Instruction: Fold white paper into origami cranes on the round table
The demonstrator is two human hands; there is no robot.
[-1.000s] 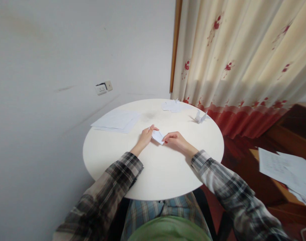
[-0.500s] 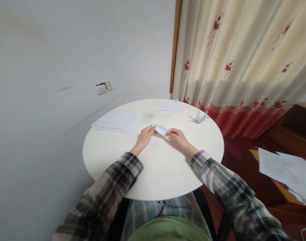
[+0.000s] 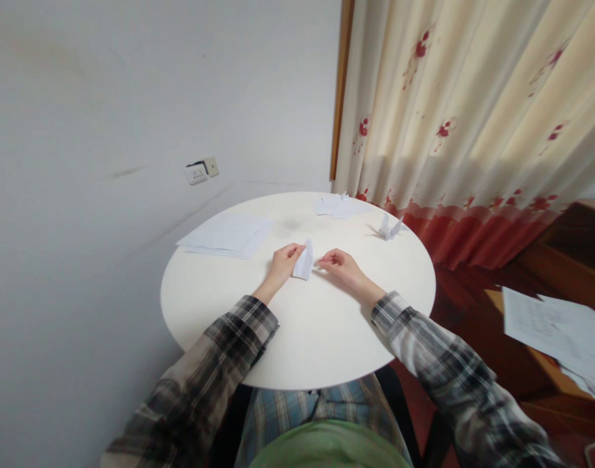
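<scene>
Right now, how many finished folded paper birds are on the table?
1: the paper bird stands near the far right edge of the table, by the curtain. None seems hidden.

Bare table (image 3: 317, 338) before both hands; paper stack (image 3: 227, 235) left, paper crane (image 3: 389, 227) and scraps (image 3: 337, 205) behind.

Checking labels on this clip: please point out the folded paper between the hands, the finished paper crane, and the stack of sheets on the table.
folded paper (image 3: 304, 262), head view, middle of its upright flap.
paper crane (image 3: 389, 228), head view, its body.
stack of sheets (image 3: 228, 234), head view, centre of the top sheet.
</scene>
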